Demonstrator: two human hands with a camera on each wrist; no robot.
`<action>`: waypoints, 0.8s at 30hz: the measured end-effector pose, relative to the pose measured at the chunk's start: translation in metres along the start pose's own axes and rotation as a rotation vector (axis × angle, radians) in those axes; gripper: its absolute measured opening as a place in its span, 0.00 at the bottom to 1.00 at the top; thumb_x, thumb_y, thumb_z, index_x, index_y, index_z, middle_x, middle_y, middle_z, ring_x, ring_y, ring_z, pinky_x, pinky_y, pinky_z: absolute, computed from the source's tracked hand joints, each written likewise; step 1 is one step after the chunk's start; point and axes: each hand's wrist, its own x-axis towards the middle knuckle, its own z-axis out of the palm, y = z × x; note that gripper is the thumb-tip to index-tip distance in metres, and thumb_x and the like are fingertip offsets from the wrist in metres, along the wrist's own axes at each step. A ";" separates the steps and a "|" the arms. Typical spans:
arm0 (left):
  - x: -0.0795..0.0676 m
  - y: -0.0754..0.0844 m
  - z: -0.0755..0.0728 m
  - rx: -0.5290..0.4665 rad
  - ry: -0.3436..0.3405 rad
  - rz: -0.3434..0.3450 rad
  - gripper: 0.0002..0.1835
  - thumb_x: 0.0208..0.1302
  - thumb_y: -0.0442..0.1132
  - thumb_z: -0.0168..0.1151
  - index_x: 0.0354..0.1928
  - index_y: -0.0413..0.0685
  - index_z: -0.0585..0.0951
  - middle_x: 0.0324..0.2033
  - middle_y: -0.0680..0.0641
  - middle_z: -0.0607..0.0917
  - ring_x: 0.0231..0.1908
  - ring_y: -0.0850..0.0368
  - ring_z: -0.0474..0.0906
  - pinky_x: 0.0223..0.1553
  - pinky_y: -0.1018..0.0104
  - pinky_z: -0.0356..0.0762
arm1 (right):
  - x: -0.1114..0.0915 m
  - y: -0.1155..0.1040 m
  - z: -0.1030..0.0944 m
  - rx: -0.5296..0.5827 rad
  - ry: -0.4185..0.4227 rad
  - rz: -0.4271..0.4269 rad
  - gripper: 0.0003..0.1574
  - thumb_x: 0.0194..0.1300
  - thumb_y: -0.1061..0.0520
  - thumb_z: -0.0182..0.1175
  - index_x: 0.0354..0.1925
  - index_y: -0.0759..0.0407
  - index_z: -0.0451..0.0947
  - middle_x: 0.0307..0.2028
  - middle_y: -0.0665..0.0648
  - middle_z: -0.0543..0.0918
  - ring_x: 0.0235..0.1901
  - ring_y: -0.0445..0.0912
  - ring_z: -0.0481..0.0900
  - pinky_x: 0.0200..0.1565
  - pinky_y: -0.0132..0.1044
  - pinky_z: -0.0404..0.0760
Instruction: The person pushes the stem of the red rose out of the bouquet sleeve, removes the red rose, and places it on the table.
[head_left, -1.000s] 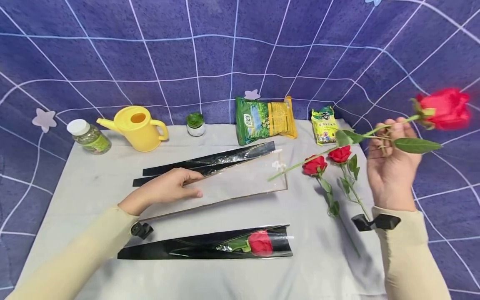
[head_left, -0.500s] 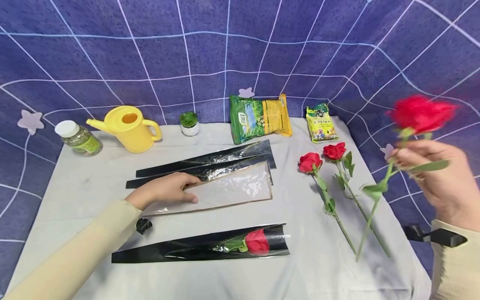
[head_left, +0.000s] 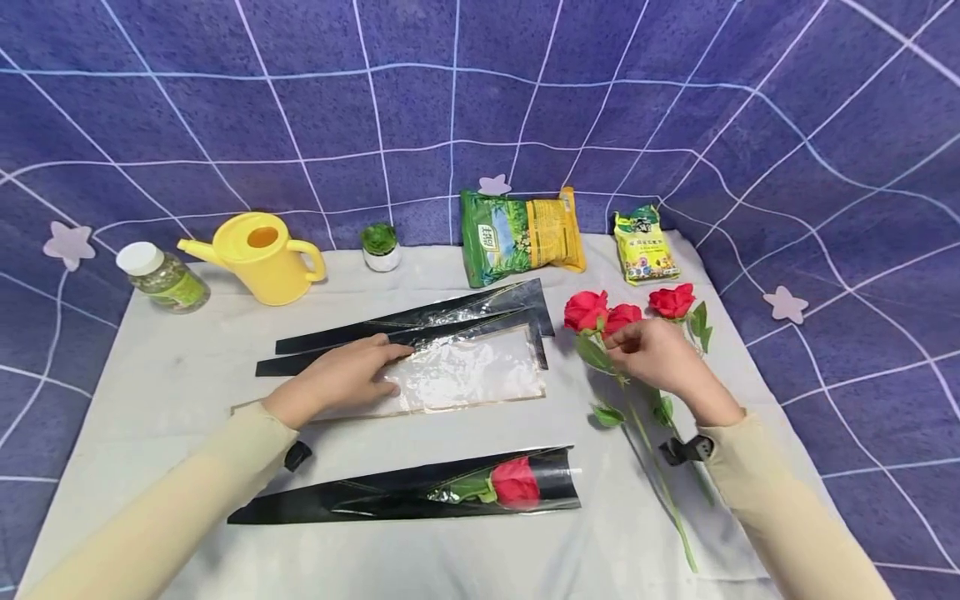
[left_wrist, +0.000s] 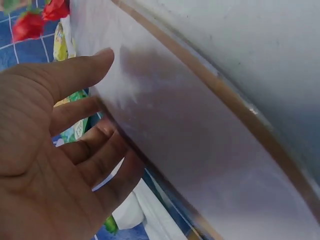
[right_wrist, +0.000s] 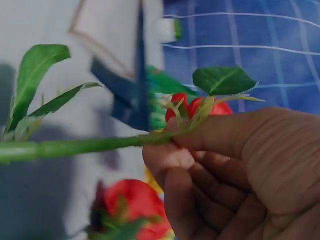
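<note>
My left hand point(head_left: 348, 371) holds the long edge of a clear flower sleeve point(head_left: 472, 367) with a brown border. In the left wrist view the thumb lies over its film and the other fingers reach behind the edge. My right hand point(head_left: 656, 354) pinches the green stem point(right_wrist: 90, 146) of a red artificial rose point(head_left: 585, 311) between thumb and fingers, just below the bloom. The stem slants down toward the table's front. Two more roses lie close by: one bloom point(head_left: 622, 319) is partly behind the right hand, the other bloom point(head_left: 671, 300) is farther right.
A black sleeve with a rose point(head_left: 513, 483) inside lies in front. Two black sleeves point(head_left: 420, 317) lie behind the clear one. Along the back stand a jar point(head_left: 165, 279), a yellow watering can point(head_left: 262, 258), a small potted plant point(head_left: 381, 247) and two bags, green point(head_left: 517, 237) and yellow point(head_left: 645, 246).
The right hand has brought its rose from the far right leftward and down, beside the other roses. The left hand stays at the sleeve, whose right end has come lower.
</note>
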 end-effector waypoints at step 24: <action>-0.030 0.014 0.006 -0.032 0.175 0.108 0.23 0.60 0.52 0.63 0.57 0.54 0.78 0.47 0.53 0.76 0.46 0.54 0.71 0.46 0.52 0.68 | 0.025 0.033 0.016 -0.321 0.100 -0.061 0.04 0.47 0.65 0.66 0.26 0.58 0.85 0.23 0.52 0.81 0.24 0.50 0.77 0.29 0.47 0.75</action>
